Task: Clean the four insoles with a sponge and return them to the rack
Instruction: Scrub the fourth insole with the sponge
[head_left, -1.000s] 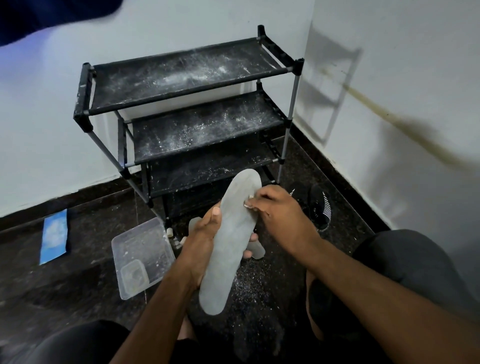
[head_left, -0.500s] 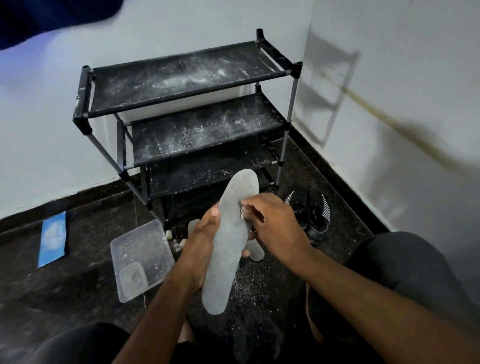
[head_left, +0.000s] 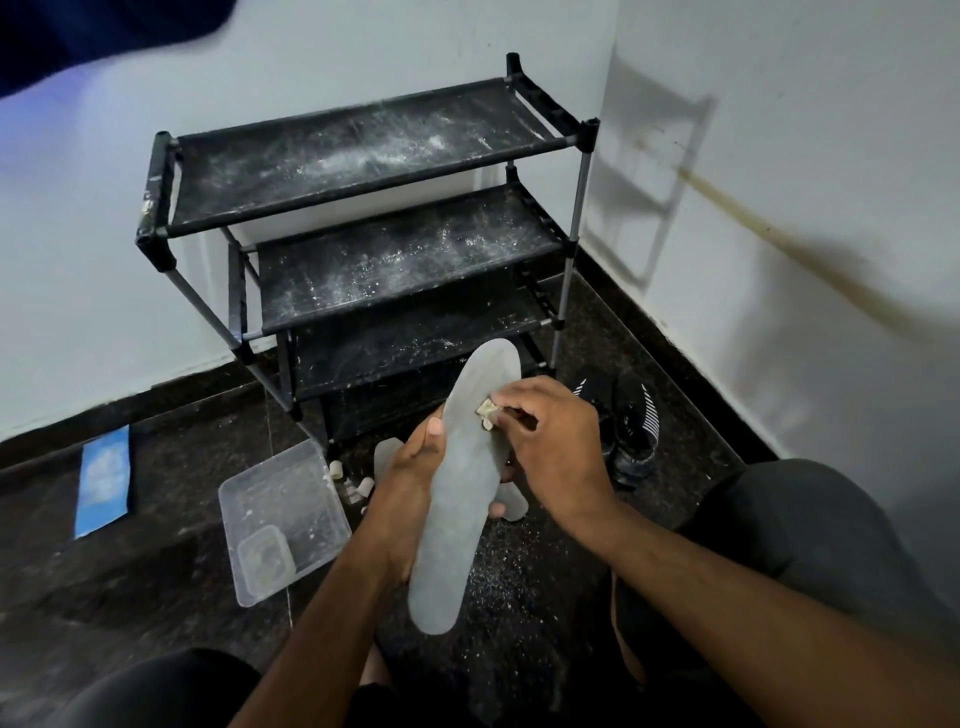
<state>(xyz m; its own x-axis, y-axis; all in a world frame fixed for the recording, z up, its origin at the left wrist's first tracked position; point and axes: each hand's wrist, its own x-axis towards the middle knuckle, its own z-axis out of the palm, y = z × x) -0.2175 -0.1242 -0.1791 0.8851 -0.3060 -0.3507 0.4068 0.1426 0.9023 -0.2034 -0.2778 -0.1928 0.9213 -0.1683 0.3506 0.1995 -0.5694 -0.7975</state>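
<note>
I hold a grey insole (head_left: 462, 488) up in front of me, above the dark floor (head_left: 171, 525) and just short of the black shoe rack (head_left: 363, 218). My left hand (head_left: 410, 483) is wrapped round its left edge near the middle, thumb lying on the face. My right hand (head_left: 550, 447) pinches a small pale sponge (head_left: 487, 410) and presses it to the upper part of the insole, near its right edge.

The insole's long axis runs from near me up toward the rack, leaning a little to the right. The broader rounded end points up at the lower shelves, and the other end hangs down toward my lap. The face being wiped is turned to me.

I judge it light and thin, likely flexible foam that bends if pushed at an unsupported end, so a grip at the middle with fingers behind the spot being rubbed seems best. It does not look fragile.

Another pale insole (head_left: 511, 501) lies on the floor behind my hands, mostly hidden. A clear plastic tray (head_left: 280, 514) sits on the floor to the left, a blue packet (head_left: 104, 480) further left, and black shoes (head_left: 631, 421) stand right of the rack. White powder dusts the shelves, none of which holds an insole.
</note>
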